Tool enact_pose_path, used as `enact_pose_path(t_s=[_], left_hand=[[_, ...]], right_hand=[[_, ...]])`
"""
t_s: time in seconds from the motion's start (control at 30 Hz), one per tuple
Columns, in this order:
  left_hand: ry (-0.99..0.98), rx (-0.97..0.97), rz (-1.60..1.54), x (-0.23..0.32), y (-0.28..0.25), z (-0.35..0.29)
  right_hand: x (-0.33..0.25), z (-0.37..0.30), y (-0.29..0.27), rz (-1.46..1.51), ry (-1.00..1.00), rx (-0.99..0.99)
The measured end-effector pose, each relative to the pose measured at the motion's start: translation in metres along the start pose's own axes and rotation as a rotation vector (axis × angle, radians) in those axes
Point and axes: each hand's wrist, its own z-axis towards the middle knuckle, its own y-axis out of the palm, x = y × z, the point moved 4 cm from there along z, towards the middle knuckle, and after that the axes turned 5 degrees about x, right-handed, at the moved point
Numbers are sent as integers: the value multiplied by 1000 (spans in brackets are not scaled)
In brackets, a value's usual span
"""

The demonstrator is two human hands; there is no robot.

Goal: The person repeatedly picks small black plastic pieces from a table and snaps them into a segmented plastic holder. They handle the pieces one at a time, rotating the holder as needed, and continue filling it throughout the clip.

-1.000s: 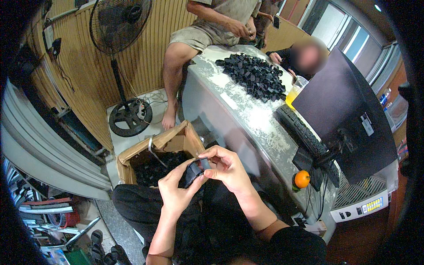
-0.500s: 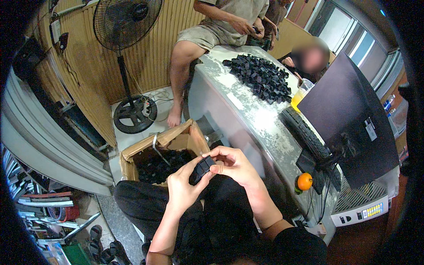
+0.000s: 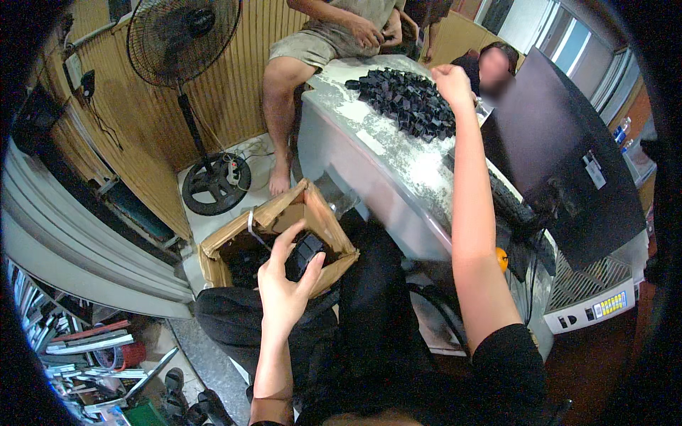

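My left hand (image 3: 280, 287) grips a small black block with grooved squares (image 3: 306, 253), thumb on one side and fingers on the other. The block is above an opened cardboard box (image 3: 334, 220) in front of my knees, with dark pieces inside. My right arm stretches over the table, and my right hand (image 3: 453, 84) hangs at the right edge of a pile of small black blocks (image 3: 401, 99). Its fingers are bent together; whether anything is in them is hidden.
A large monitor (image 3: 561, 163) stands on the table's right side, with a keyboard (image 3: 508, 199) and orange fruit (image 3: 502, 260) partly behind my arm. A standing fan (image 3: 188, 113) is at the left. One person sits on the table's far edge; another is beyond the pile.
My right hand has left the block and reached forward and right to the pile. My left hand keeps the block, slightly further left. The whole view has shifted somewhat.
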Motion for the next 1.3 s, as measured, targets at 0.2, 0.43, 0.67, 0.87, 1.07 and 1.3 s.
enact_pose_path(t_s=[0.2,0.43,0.67,0.87,1.07,1.3], left_hand=[[165,-46,62,8,1,-1],[214,51,29,8,-3,-2],[275,35,100,9,-2,0],[258,64,104,11,-5,0],[181,29,144,8,-8,-1],[222,59,65,12,-3,-1]], right_hand=[[67,-18,81,-222,-66,-301],[80,-44,89,-198,39,-200],[85,-47,101,-348,-53,-193],[86,-47,94,-253,-17,-98],[69,-49,77,-224,39,-68],[60,-44,81,1044,569,-194]])
